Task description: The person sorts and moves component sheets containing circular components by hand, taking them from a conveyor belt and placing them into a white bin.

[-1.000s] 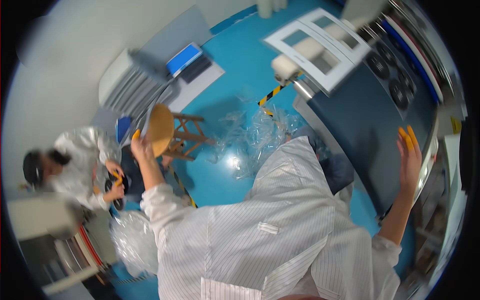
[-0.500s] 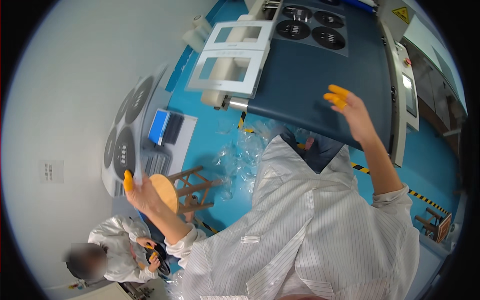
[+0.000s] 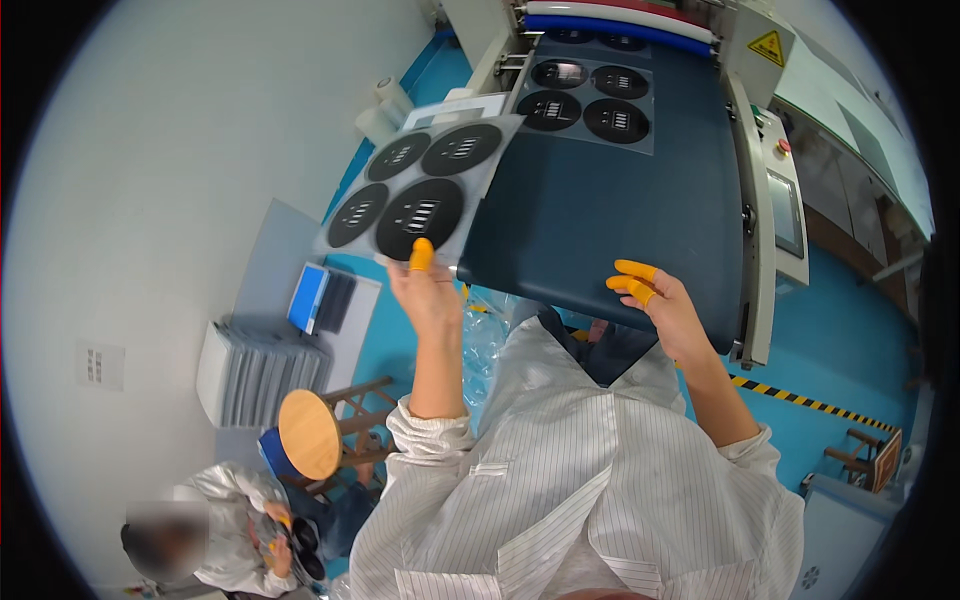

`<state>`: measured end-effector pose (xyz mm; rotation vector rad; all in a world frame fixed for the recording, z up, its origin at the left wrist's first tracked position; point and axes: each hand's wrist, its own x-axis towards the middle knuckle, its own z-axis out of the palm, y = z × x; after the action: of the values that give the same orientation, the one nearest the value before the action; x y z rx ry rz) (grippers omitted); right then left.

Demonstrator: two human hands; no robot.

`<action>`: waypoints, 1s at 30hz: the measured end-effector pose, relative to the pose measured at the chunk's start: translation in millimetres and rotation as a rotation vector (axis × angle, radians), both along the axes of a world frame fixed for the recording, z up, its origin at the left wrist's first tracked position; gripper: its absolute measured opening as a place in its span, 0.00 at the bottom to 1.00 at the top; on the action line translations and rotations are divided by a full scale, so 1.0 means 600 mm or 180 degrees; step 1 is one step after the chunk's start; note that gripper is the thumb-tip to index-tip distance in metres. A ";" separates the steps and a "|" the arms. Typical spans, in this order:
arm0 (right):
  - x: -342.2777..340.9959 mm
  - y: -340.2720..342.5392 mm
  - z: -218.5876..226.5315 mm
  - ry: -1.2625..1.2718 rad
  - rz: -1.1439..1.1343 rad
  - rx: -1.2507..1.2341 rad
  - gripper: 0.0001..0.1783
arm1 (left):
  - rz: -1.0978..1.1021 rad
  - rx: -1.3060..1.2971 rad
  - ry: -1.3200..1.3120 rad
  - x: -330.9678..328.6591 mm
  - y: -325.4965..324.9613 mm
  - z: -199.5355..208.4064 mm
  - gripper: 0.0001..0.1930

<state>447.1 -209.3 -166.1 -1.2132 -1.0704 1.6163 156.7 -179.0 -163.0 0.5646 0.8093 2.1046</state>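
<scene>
My left hand [image 3: 428, 300], with an orange finger cot on it, grips the near edge of a clear sheet [image 3: 410, 184] that carries several black discs with pale window markings. The sheet is held up over the left edge of a dark conveyor belt [image 3: 600, 215], covering most of a white framed panel [image 3: 455, 110] behind it. My right hand [image 3: 662, 305] hovers above the belt's near end, orange cots on its fingers. Its fingers are apart, with nothing between them. Farther along the belt lies another sheet of black discs [image 3: 618, 120].
A control screen [image 3: 786, 212] and red button [image 3: 783, 147] flank the belt on the right. At left stand a stack of grey sheets [image 3: 275, 375] and a round wooden stool [image 3: 310, 433]. A co-worker [image 3: 235, 540] sits at lower left. Crumpled clear film [image 3: 483, 345] lies on the floor.
My left hand has brought the disc sheet from beside the left wall over to the belt's left edge. My right hand has come lower, nearer the belt's front. The view has shifted.
</scene>
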 end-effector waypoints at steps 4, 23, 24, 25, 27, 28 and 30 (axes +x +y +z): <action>-0.024 0.022 -0.023 0.0038 0.0226 -0.0069 0.17 | -0.0512 -0.0532 0.0519 0.022 -0.028 -0.028 0.12; -0.230 0.055 0.000 0.0349 0.0729 0.0068 0.22 | 0.2006 -0.1788 0.2908 -0.344 -0.021 -0.043 0.10; -0.234 0.056 0.001 0.0383 0.0738 0.0107 0.22 | 0.1796 -0.2147 0.3291 -0.360 -0.005 -0.034 0.11; -0.237 0.057 0.002 0.0420 0.0745 0.0145 0.22 | 0.1573 -0.2503 0.3672 -0.371 0.002 -0.029 0.11; -0.241 0.053 0.002 0.0425 0.0749 0.0171 0.22 | 0.1519 -0.2662 0.3945 -0.372 0.010 -0.026 0.12; -0.241 0.050 0.001 0.0427 0.0777 0.0201 0.22 | 0.1487 -0.2825 0.4208 -0.368 0.015 -0.022 0.12; -0.242 0.054 0.002 0.0305 0.0699 0.0157 0.22 | 0.1430 -0.2858 0.4472 -0.362 0.020 -0.008 0.13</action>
<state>301.8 -176.9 -165.1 -1.0034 -1.2084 1.7838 -60.3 -166.8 -167.7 1.3913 2.6203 1.1244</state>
